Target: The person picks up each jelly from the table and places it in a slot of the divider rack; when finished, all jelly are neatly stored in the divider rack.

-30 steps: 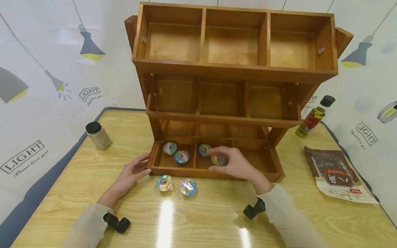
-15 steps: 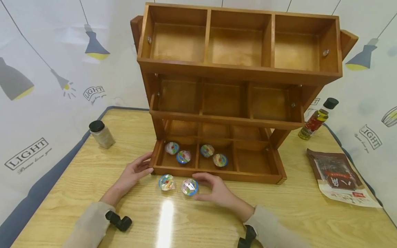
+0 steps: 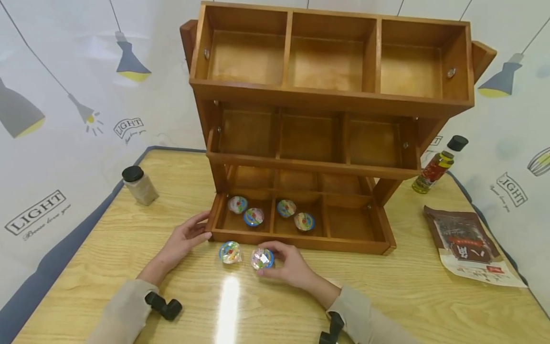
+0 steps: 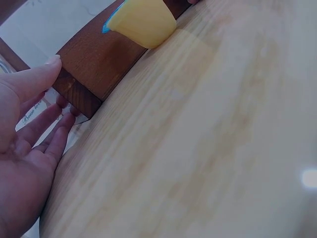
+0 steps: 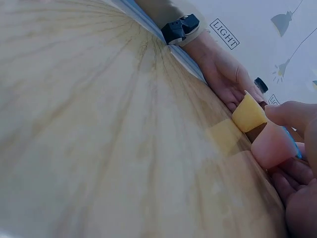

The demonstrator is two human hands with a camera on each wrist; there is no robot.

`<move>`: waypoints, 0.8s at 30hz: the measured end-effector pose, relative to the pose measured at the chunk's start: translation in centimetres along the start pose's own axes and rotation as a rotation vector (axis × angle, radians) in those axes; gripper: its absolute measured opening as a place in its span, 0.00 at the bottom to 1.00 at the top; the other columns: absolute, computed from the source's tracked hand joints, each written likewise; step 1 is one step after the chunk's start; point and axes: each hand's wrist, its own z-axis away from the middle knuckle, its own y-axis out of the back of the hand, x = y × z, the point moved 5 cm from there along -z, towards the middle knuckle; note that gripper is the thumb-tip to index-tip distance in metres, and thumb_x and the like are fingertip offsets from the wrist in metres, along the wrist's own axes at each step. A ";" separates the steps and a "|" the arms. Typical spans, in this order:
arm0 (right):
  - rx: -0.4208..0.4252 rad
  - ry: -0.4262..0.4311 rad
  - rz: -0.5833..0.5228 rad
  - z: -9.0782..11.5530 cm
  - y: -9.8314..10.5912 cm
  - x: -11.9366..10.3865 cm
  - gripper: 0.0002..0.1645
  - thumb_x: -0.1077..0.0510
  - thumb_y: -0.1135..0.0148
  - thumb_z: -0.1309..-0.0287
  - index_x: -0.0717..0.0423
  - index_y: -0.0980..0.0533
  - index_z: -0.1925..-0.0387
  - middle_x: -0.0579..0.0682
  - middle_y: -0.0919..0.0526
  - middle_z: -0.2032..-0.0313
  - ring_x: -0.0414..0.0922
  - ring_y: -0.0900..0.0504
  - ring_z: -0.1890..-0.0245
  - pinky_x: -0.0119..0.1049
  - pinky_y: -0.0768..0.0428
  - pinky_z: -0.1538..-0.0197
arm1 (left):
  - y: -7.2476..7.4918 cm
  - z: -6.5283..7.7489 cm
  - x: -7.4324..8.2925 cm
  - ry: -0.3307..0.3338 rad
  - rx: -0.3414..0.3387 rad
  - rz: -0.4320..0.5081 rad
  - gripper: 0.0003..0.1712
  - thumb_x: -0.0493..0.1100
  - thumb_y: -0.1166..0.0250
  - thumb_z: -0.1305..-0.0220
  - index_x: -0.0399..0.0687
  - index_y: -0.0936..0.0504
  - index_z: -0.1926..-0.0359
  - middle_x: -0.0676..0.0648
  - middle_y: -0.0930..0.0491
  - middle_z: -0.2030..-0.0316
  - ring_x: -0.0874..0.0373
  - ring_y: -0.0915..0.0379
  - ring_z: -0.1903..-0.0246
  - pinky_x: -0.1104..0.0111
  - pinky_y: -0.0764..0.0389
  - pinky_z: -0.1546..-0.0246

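Note:
My right hand [image 3: 294, 268] has thumb and fingers round a pink jelly cup [image 3: 261, 258] with a shiny lid, at the table's middle. In the right wrist view this pink cup [image 5: 272, 148] stands close to a yellow jelly cup [image 5: 248, 114]. The same yellow cup [image 4: 143, 24] sits before the rack's front board in the left wrist view. My left hand [image 3: 182, 242] holds the front left corner of the wooden rack [image 3: 301, 241], thumb on the front and fingers along the side. Two jelly cups [image 3: 253, 217] lie in the bottom tier's left compartment, two more [image 3: 304, 221] in its middle one.
The three-tier rack rises behind the hands, its upper tiers [image 3: 326, 98] overhanging the bottom one. A black-lidded jar [image 3: 141, 185] stands at the left. An oil bottle [image 3: 438, 165] and a brown food packet [image 3: 472, 246] are at the right.
My right hand has left the middle compartment, where a jelly cup now lies, and moved down and left to the pink jelly cup on the table. My left hand stays at the rack's corner.

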 end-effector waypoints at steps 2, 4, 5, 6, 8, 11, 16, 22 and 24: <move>-0.003 -0.003 0.003 0.0 0.0 -0.2 0.29 0.66 0.30 0.62 0.67 0.28 0.54 0.60 0.21 0.55 0.51 0.22 0.55 0.33 0.25 0.49 | 0.0 0.0 0.0 0.000 -0.001 0.001 0.35 0.45 0.41 0.41 0.48 0.44 0.34 0.39 0.40 0.38 0.75 0.33 0.51 0.83 0.30 0.53; -0.006 -0.015 -0.001 0.0 0.0 -0.3 0.30 0.66 0.30 0.63 0.68 0.28 0.53 0.60 0.21 0.55 0.52 0.22 0.55 0.33 0.25 0.49 | 0.0 -0.1 0.0 0.002 -0.002 0.003 0.35 0.45 0.41 0.41 0.49 0.44 0.34 0.39 0.40 0.38 0.75 0.33 0.51 0.82 0.30 0.53; -0.009 -0.020 -0.006 0.0 0.0 -0.3 0.30 0.66 0.30 0.63 0.68 0.29 0.53 0.60 0.21 0.55 0.52 0.22 0.55 0.33 0.25 0.49 | 0.1 -0.1 0.0 0.003 -0.001 0.002 0.35 0.45 0.41 0.41 0.49 0.44 0.34 0.39 0.40 0.38 0.75 0.33 0.51 0.82 0.31 0.53; -0.012 -0.024 -0.008 0.0 0.0 -0.2 0.30 0.66 0.30 0.63 0.68 0.29 0.53 0.60 0.21 0.55 0.52 0.22 0.55 0.32 0.25 0.49 | 0.1 -0.1 -0.1 0.004 -0.001 0.001 0.35 0.45 0.41 0.41 0.49 0.44 0.34 0.39 0.40 0.38 0.75 0.33 0.51 0.82 0.31 0.53; -0.015 -0.033 -0.015 0.0 0.1 -0.2 0.30 0.66 0.30 0.63 0.68 0.29 0.53 0.60 0.21 0.55 0.52 0.22 0.55 0.32 0.25 0.50 | 0.1 -0.1 -0.2 0.005 -0.001 0.000 0.35 0.45 0.41 0.41 0.49 0.44 0.34 0.39 0.40 0.38 0.75 0.33 0.51 0.83 0.31 0.53; -0.020 -0.046 -0.029 0.0 0.2 -0.1 0.31 0.66 0.30 0.63 0.69 0.29 0.52 0.61 0.22 0.54 0.53 0.22 0.55 0.32 0.25 0.50 | 0.1 -0.2 -0.3 0.005 -0.001 -0.002 0.35 0.45 0.41 0.41 0.49 0.44 0.34 0.39 0.40 0.38 0.75 0.33 0.51 0.83 0.31 0.53; 0.033 0.012 -0.079 0.3 0.9 0.1 0.31 0.67 0.31 0.62 0.70 0.29 0.52 0.64 0.22 0.54 0.52 0.21 0.56 0.35 0.23 0.52 | 0.1 -0.1 -0.3 0.004 0.001 -0.010 0.35 0.45 0.41 0.41 0.49 0.44 0.35 0.39 0.40 0.38 0.76 0.34 0.51 0.83 0.31 0.53; 0.233 0.147 -0.154 1.3 4.8 0.2 0.31 0.69 0.31 0.64 0.71 0.28 0.53 0.68 0.23 0.56 0.36 0.20 0.61 0.34 0.21 0.56 | 0.0 0.0 -0.2 0.008 -0.001 -0.010 0.35 0.45 0.42 0.41 0.49 0.44 0.34 0.39 0.40 0.38 0.76 0.34 0.51 0.83 0.31 0.53; 0.296 0.117 -0.153 1.6 7.1 0.0 0.31 0.69 0.31 0.64 0.71 0.29 0.52 0.69 0.24 0.56 0.34 0.21 0.61 0.32 0.21 0.57 | 0.0 0.1 -0.1 0.004 0.000 -0.012 0.35 0.45 0.42 0.41 0.48 0.44 0.34 0.38 0.40 0.38 0.76 0.34 0.51 0.83 0.31 0.53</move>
